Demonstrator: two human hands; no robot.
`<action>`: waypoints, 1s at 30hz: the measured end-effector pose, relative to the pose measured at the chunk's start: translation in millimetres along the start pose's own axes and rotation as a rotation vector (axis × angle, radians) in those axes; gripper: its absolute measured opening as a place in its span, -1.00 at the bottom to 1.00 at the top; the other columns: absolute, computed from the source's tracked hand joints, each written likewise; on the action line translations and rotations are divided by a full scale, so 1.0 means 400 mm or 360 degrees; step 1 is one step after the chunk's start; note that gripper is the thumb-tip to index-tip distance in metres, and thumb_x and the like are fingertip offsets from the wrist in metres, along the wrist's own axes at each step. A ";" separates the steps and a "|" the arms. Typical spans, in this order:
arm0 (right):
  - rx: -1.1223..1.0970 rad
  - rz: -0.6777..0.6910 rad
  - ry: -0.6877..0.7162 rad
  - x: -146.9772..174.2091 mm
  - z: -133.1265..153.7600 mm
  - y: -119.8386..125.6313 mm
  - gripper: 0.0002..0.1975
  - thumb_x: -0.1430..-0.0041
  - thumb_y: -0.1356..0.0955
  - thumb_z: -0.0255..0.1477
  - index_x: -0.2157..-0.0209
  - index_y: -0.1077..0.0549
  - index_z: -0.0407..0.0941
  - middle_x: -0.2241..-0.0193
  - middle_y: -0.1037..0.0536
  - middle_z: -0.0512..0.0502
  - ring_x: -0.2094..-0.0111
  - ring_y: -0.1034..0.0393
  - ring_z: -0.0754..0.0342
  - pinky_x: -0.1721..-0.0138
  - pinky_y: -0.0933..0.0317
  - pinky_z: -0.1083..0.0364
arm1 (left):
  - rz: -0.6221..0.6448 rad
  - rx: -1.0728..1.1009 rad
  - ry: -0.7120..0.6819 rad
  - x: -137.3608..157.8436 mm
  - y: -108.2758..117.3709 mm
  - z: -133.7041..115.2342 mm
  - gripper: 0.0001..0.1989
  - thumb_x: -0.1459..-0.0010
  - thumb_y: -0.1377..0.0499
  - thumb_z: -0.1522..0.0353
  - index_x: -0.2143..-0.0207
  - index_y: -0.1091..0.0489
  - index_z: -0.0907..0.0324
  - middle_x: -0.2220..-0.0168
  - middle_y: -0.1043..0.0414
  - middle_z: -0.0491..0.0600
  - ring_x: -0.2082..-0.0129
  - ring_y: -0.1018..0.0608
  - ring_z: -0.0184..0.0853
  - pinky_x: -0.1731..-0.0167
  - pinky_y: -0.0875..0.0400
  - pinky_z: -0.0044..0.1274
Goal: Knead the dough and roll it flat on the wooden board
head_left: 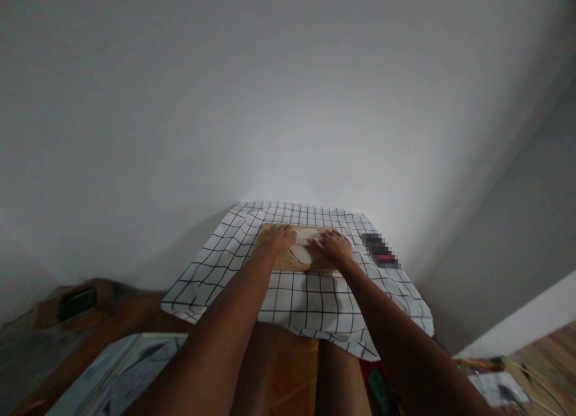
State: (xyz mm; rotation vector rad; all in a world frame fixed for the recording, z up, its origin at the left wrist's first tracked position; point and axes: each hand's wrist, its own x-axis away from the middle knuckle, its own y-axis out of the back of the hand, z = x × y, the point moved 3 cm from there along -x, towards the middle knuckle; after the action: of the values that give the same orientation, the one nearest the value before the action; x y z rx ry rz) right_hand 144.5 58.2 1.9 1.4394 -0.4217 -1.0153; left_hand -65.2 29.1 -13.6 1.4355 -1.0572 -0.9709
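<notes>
A flat, pale sheet of what looks like dough (300, 255) lies on a wooden board (281, 263), its near edge uneven. My left hand (282, 237) rests palm down at the left part of the board, fingers stretched toward the far edge. On the right side, my right hand (333, 245) presses down with fingers spread and the thumb pointing inward. A paler band runs between the two hands; whether it is a fold of the dough or a separate thing, I cannot tell. My palms hide whatever lies beneath them.
A white cloth with a black grid (292, 299) covers the table, which stands by a grey wall (297, 104). A pixelated dark item (380, 251) lies at the cloth's right. A marbled panel (130, 368) and a wooden box (78, 305) are at lower left.
</notes>
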 end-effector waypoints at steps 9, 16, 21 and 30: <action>0.0075 0.0110 0.0028 -0.104 -0.021 -0.045 -0.37 -0.42 0.01 0.02 -0.15 -0.43 0.03 -0.22 -0.39 -0.18 -0.29 -0.10 -0.15 -0.29 0.36 -0.33 | 0.0014 0.0242 0.0132 -0.072 0.027 0.010 -0.36 -0.35 0.25 0.08 -0.40 0.00 0.07 -0.44 0.04 0.03 -0.42 -0.02 -0.06 -0.32 0.12 -0.03; -0.0004 0.0194 -0.0098 -0.241 -0.041 -0.076 -0.32 -0.44 0.04 -0.04 -0.04 -0.51 -0.11 -0.08 -0.51 -0.27 -0.15 -0.30 -0.19 -0.20 0.04 -0.28 | -0.0399 0.0157 0.0016 -0.192 0.041 0.014 -0.48 -0.40 0.20 0.17 -0.25 -0.24 0.15 -0.26 -0.31 0.16 -0.31 -0.24 -0.03 -0.23 -0.04 -0.03; 0.0029 0.0268 -0.0199 -0.302 -0.049 -0.092 -0.34 -0.42 0.00 -0.06 -0.04 -0.52 -0.14 -0.06 -0.53 -0.33 -0.13 -0.33 -0.24 -0.14 -0.02 -0.32 | -0.0484 0.0122 0.0064 -0.245 0.051 0.023 -0.51 -0.40 0.20 0.19 -0.13 -0.34 0.21 -0.03 -0.50 0.21 -0.11 -0.47 -0.04 -0.11 -0.25 -0.10; 0.0117 0.0325 -0.0176 -0.293 -0.044 -0.086 -0.46 -0.40 -0.02 -0.22 0.01 -0.53 -0.09 -0.08 -0.51 -0.28 -0.12 -0.34 -0.24 -0.08 -0.11 -0.32 | -0.0384 0.0091 0.0097 -0.231 0.051 0.029 -0.53 -0.38 0.18 0.20 -0.05 -0.40 0.24 0.01 -0.52 0.24 -0.04 -0.52 -0.07 -0.03 -0.36 -0.19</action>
State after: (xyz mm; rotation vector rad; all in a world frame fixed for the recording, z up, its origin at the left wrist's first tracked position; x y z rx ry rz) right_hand 83.6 165.3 5.1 1.3775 -0.6787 -0.9246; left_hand -103.9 113.6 7.1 1.6572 -0.8873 -1.0670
